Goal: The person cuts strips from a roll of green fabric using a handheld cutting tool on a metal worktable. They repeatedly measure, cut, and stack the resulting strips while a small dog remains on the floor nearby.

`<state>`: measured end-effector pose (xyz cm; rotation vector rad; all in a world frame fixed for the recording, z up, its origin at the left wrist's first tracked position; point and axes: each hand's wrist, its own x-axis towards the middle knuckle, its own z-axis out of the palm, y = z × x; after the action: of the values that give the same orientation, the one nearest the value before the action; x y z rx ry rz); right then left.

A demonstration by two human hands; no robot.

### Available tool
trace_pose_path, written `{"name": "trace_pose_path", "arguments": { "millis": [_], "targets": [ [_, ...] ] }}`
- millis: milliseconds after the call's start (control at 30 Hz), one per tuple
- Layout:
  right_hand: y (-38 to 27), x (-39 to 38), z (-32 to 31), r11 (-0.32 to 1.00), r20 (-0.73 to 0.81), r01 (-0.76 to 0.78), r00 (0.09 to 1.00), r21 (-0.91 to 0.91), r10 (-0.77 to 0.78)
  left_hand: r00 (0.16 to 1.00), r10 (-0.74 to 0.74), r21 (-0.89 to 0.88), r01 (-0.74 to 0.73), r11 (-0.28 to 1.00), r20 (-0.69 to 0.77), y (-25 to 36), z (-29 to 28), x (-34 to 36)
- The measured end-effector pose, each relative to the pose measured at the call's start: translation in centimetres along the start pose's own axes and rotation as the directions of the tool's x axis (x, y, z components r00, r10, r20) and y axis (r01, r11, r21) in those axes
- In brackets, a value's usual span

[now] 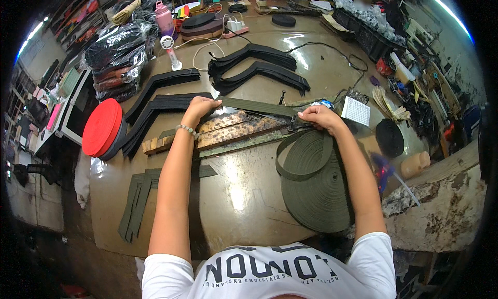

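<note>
A flat olive-green webbing strap (257, 106) is lying stretched across the middle of the worktop (244, 195), running betw. both hands and over a worn, paint-flaked wooden board (233, 129). The left hand (199, 109) is pressing down on the strap's left end, fingers curled over it. The right hand (319, 116) is pinching the strap at its right end, just beside a small dark metal tool (293, 125); grip details are partly hidden by the knuckles. From there the strap is looping down to a big coiled roll of the same olive webbing (316, 190), lying flat under the right forearm.

Cut olive strap pieces (137, 203) are lying at the worktop's left edge, near the left elbow. Beyond the hands, stacks of black curved padded pieces (257, 68) are sitting w/ more black angled ones (155, 104) to their left. A red round spool (102, 128) is standing on edge at the far left, a black round spool (389, 137) at the right, and a pink bottle (165, 19) at the far edge.
</note>
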<state>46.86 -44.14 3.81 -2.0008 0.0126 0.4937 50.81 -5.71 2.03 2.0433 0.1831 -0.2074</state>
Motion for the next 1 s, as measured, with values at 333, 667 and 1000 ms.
{"name": "trace_pose_path", "arguments": {
  "millis": [333,667,1000],
  "targets": [
    [-0.6,-0.3,0.0,1.000,0.001,-0.012,1.000,-0.028,0.012,0.995,0.064,0.144,-0.053,0.988,-0.076,-1.0,0.4,1.2],
    [-0.5,-0.5,0.2,0.988,-0.154,0.044,0.986,-0.150,-0.067,0.947,0.231,0.268,-0.168,0.949,-0.224,-0.5,0.8,0.6],
    [1.7,0.5,1.7,0.872,-0.345,0.163,0.873,-0.462,-0.346,0.908,0.275,0.357,-0.155,0.921,-0.316,-0.4,1.8,-0.4]
  ]
}}
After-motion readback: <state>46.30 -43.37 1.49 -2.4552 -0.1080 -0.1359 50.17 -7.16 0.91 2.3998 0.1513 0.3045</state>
